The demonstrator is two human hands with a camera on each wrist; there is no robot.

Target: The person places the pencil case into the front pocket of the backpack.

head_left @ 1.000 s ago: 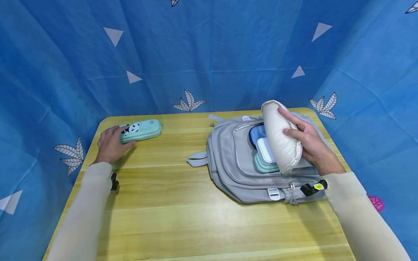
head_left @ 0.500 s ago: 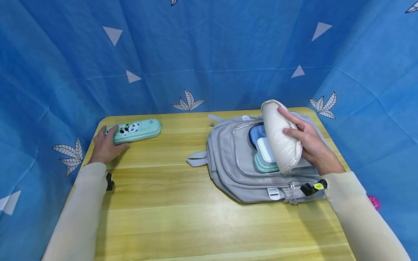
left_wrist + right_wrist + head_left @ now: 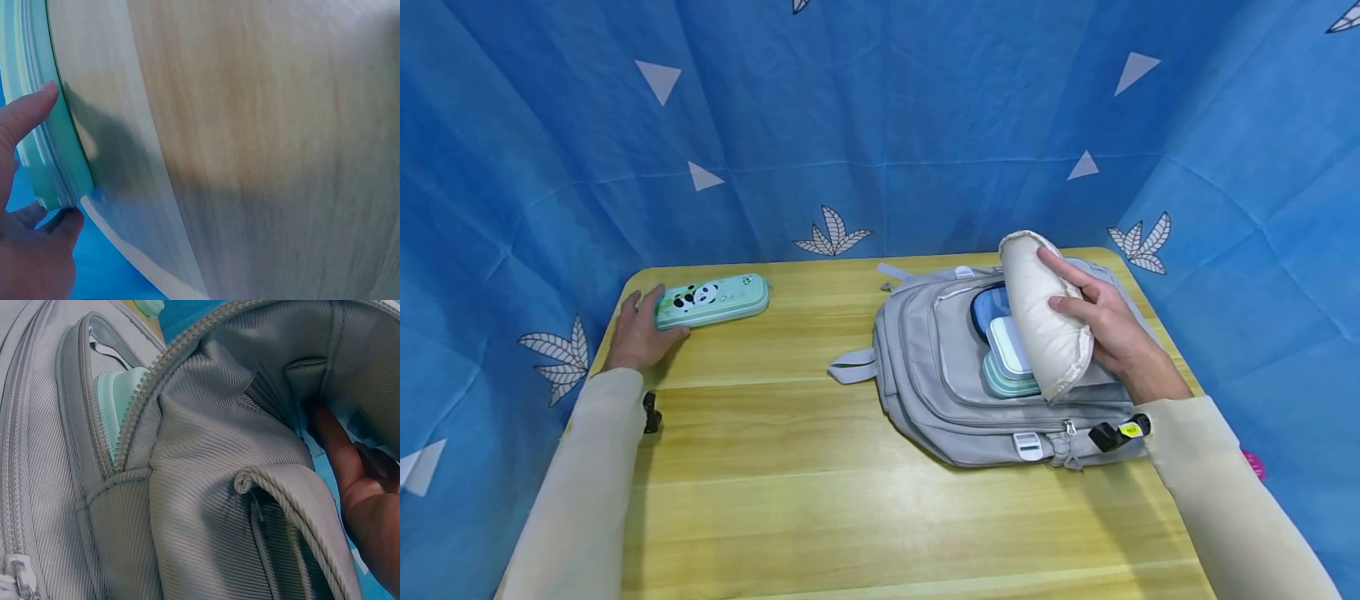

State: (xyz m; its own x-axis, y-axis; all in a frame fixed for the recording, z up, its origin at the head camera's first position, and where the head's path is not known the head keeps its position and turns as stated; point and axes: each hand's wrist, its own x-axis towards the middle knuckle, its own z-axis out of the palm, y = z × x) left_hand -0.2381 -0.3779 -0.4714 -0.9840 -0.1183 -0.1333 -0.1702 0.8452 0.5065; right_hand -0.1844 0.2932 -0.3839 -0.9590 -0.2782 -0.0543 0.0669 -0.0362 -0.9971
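Note:
A mint-green pencil case with a panda print lies at the table's far left. My left hand is at its left end. In the left wrist view, the thumb lies against the case's zippered side and other fingers touch the end. A grey backpack lies flat on the right. My right hand grips its front pocket flap, folded back with the cream lining showing. Inside the pocket are a blue case, a white-lidded item and a mint-green case.
The wooden table has rounded far corners. A patterned blue cloth hangs behind and on both sides. The backpack's top loop points left, and a strap buckle lies near its front edge.
My left hand has slid left along the pencil case to its end, uncovering more of the panda print. The case stays in place. My right hand and the flap have hardly moved.

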